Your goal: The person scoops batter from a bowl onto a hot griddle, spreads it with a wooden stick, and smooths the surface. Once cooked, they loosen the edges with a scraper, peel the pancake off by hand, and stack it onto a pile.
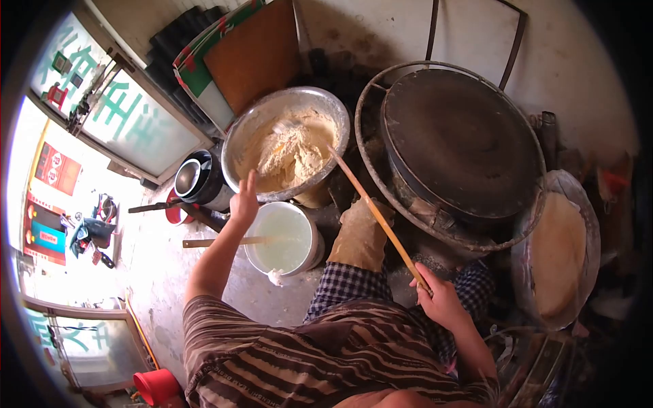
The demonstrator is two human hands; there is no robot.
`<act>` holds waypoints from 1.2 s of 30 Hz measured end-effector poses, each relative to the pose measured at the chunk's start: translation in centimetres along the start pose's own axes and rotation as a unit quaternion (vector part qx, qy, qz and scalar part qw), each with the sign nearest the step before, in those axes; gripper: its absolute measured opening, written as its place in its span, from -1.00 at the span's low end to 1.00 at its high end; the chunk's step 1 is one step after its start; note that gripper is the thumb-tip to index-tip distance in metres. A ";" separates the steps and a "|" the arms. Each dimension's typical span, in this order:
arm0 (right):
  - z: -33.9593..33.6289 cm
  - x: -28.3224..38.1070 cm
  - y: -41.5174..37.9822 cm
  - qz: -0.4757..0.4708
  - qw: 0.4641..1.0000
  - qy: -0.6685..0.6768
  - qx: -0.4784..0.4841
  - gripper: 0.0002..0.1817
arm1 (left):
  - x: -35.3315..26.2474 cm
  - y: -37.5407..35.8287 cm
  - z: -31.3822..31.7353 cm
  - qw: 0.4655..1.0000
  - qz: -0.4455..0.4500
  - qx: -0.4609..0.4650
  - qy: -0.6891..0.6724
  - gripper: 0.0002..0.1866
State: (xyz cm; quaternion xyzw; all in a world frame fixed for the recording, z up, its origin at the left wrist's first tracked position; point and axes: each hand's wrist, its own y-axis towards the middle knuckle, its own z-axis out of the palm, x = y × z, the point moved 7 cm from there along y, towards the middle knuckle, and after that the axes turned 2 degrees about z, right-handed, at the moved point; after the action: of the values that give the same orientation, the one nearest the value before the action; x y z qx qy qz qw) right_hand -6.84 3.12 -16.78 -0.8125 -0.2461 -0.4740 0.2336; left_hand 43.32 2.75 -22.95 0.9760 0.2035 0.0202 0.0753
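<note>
Left hand: my left hand (245, 202) hangs at the near edge of the metal basin (238, 139), some fingers stretched toward it, with no object visible in its grasp; I cannot tell whether the fingertips touch the rim.
Right hand: my right hand (435, 292) is well apart from the basin, on its near right, fingers wrapped around the lower end of a wooden stick (375, 212).
Wooden stick: long and slim, it slants from my fist up to the basin, its pale tip over the right side of the opening; I cannot tell if the tip touches anything.
Dough: a lumpy, pale dough (299, 160) sits inside the basin, with a small orange patch too small to make out.
White bucket: just on the near side of the basin, a white bucket (317, 251) holds cloudy liquid, and a wooden handle (211, 242) reaches out over its left rim.
Griddle: a dark round griddle (462, 136) lies to the right of the basin, ringed by a metal hoop (364, 102).
Dark pots: these pots (194, 178) stand left of the basin.
Brown board: the board (255, 54) leans behind the basin.
</note>
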 end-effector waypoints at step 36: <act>-0.5 -2.0 -0.8 0.051 0.996 0.037 -0.064 -0.44 | -6.5 14.7 10.1 0.970 0.098 0.221 0.019 -0.52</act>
State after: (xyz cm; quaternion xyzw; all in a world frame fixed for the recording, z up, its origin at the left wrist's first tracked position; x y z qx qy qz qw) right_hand -8.53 3.07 -18.18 -0.8192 -0.1643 -0.5061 0.2137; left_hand 43.93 -14.60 -30.71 0.9830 0.1077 0.0004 -0.1489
